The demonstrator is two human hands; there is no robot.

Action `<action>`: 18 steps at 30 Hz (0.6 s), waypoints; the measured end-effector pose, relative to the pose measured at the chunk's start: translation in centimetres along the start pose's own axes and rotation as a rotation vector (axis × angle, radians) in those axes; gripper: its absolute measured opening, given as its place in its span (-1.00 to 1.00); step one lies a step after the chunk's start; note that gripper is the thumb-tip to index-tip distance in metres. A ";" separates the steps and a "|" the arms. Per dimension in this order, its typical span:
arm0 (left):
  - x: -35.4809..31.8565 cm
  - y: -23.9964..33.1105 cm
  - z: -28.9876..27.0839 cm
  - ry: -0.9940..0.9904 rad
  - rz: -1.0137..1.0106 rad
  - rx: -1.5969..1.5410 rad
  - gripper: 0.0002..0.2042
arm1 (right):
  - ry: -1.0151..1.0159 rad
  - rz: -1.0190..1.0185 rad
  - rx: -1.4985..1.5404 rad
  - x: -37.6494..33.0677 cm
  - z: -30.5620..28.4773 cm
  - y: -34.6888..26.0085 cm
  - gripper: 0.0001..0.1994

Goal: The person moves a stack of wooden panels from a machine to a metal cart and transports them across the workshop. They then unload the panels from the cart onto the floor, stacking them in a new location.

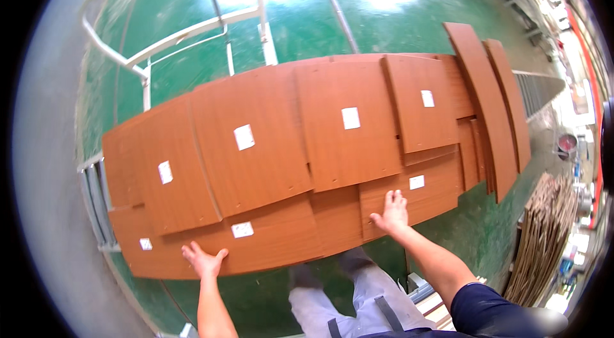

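A: Green workshop floor (300, 31); reddish-brown wooden panels (307, 146) overlap above it.
B: Left hand (203, 260) spread flat on the panels' near edge; right hand (391, 211) likewise, fingers open, gripping nothing.

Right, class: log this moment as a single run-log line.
left hand: flat on near edge of reddish-brown wooden panels | right hand: flat on a lower panel | white labels face up | green floor
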State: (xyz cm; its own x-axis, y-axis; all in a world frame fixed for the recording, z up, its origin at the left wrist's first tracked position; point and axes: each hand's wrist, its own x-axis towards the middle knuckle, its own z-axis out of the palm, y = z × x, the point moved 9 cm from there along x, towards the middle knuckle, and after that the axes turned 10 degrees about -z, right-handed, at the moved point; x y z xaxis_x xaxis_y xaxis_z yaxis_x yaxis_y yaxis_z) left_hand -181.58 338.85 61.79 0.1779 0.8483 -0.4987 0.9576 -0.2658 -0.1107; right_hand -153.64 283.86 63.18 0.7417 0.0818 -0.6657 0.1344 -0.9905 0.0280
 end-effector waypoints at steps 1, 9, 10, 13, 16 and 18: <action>-0.1 -0.2 0.3 -0.010 -0.005 0.019 0.17 | 0.015 -0.003 0.033 -0.2 -0.3 0.2 -0.04; -0.1 -0.2 0.9 -0.052 -0.044 0.022 0.15 | 0.044 -0.044 0.032 -0.4 0.7 0.4 -0.13; -0.1 -0.1 0.8 -0.057 -0.046 0.029 0.15 | 0.071 -0.052 0.041 -0.4 0.1 0.5 -0.15; -1.1 0.7 0.3 -0.092 -0.083 0.038 0.16 | 0.065 -0.020 0.039 -0.5 0.5 1.2 -0.18; -1.5 1.0 -0.3 -0.050 -0.075 0.038 0.17 | 0.083 -0.045 0.061 -0.3 -0.2 1.2 -0.21; -1.9 1.4 -0.5 -0.019 -0.067 0.031 0.17 | 0.088 -0.066 0.074 -0.1 -0.6 1.7 -0.21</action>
State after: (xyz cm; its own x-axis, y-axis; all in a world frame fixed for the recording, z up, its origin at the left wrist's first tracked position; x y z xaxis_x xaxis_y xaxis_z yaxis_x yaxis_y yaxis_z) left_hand -180.42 337.09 62.98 0.1089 0.8561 -0.5051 0.9598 -0.2229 -0.1709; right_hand -153.09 282.23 63.74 0.7879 0.1534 -0.5964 0.1385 -0.9878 -0.0711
